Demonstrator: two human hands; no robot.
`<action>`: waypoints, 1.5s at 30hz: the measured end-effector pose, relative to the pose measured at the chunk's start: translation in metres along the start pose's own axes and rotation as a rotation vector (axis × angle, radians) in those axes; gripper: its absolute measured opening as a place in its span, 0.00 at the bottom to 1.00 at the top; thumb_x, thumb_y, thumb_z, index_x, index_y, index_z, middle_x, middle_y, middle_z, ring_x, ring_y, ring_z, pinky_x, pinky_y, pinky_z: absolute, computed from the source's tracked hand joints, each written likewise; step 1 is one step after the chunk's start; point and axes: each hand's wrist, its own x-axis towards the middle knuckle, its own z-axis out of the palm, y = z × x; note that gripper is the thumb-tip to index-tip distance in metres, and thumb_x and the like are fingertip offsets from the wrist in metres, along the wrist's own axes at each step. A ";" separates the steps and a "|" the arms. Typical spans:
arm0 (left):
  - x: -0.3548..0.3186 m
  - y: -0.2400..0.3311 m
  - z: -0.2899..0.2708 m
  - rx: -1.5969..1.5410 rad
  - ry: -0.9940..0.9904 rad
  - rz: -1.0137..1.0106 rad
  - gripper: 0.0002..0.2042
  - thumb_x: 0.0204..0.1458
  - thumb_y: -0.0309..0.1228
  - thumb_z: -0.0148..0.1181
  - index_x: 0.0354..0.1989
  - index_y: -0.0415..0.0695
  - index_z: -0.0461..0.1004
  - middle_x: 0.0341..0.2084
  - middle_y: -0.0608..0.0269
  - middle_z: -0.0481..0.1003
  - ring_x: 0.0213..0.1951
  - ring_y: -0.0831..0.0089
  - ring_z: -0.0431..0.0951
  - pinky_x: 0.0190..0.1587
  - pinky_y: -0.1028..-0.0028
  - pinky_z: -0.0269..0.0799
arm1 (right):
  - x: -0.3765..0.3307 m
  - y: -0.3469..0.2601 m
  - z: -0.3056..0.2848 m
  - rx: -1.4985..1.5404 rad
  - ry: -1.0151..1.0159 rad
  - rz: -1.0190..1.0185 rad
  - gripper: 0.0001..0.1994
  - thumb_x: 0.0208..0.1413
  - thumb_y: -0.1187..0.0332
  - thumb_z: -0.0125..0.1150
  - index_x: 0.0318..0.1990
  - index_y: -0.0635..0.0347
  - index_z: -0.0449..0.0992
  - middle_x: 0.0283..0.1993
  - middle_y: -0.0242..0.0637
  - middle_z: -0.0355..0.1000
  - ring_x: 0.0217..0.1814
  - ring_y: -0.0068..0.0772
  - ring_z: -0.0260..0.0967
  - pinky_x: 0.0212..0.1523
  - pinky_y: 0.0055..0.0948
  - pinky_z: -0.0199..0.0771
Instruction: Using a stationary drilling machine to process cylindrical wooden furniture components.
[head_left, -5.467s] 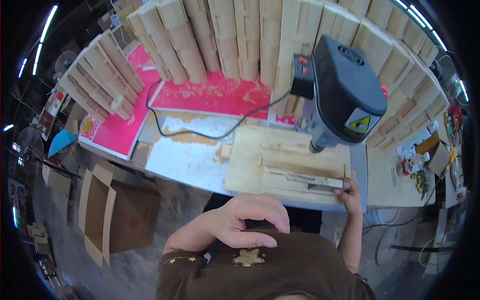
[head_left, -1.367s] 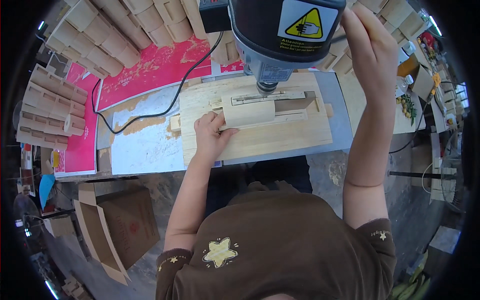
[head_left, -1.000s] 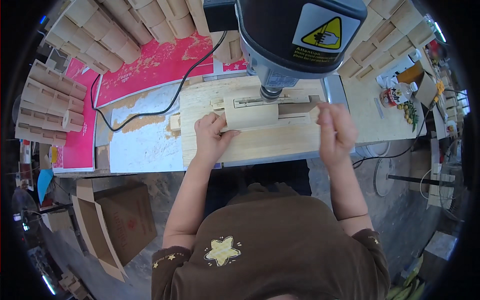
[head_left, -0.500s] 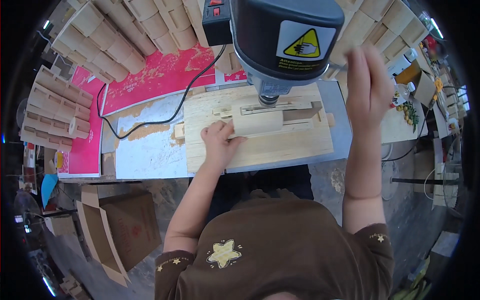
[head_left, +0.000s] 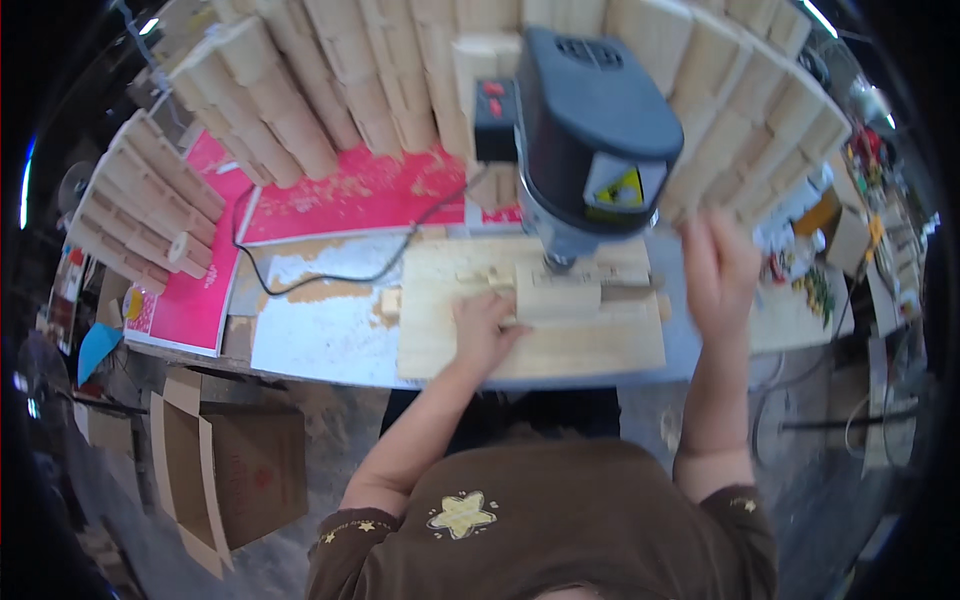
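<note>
A pale, rounded wooden block (head_left: 555,292) lies in a slot of the flat wooden jig board (head_left: 425,345), below the chuck (head_left: 558,263) of a dark grey drill press (head_left: 600,130). My left hand (head_left: 482,332) presses its closed fingers and thumb to the block's left end. At the right of the press, my right hand (head_left: 718,275) is raised in a fist around its lever, which the fingers mostly hide; motion blurs this hand. Whether the bit touches the wood I cannot tell.
Stacks of similar wooden pieces (head_left: 290,110) line the table's back, with more at the left (head_left: 150,210). A black cable (head_left: 345,283) curves across the pink, dusty sheet (head_left: 350,205). An open cardboard box (head_left: 250,475) stands on the floor at the left.
The view has tilted, so the table sits lower in it. My right hand has come down and nearer to me relative to the press. My left hand and the block have shifted right along the jig.
</note>
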 end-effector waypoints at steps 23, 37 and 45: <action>-0.001 0.014 -0.004 -0.009 -0.038 -0.028 0.18 0.32 0.37 0.69 0.35 0.49 0.75 0.23 0.69 0.70 0.31 0.68 0.71 0.41 0.64 0.53 | 0.030 0.002 0.011 0.049 0.129 0.091 0.08 0.51 0.67 0.56 0.23 0.60 0.69 0.18 0.46 0.65 0.20 0.46 0.66 0.23 0.38 0.63; 0.007 0.018 0.005 -0.229 0.042 -0.087 0.20 0.29 0.38 0.71 0.34 0.46 0.76 0.26 0.69 0.71 0.32 0.71 0.71 0.48 0.65 0.50 | -0.079 0.104 0.026 -0.159 -0.660 0.082 0.16 0.53 0.63 0.55 0.49 0.57 0.69 0.41 0.39 0.70 0.46 0.38 0.66 0.47 0.42 0.63; -0.030 -0.013 -0.067 -0.289 0.085 -0.001 0.15 0.30 0.31 0.72 0.28 0.44 0.75 0.22 0.67 0.70 0.28 0.70 0.70 0.33 0.70 0.63 | -0.114 0.090 0.025 -0.341 -0.524 0.072 0.13 0.41 0.65 0.63 0.37 0.53 0.72 0.37 0.36 0.68 0.46 0.40 0.64 0.51 0.40 0.57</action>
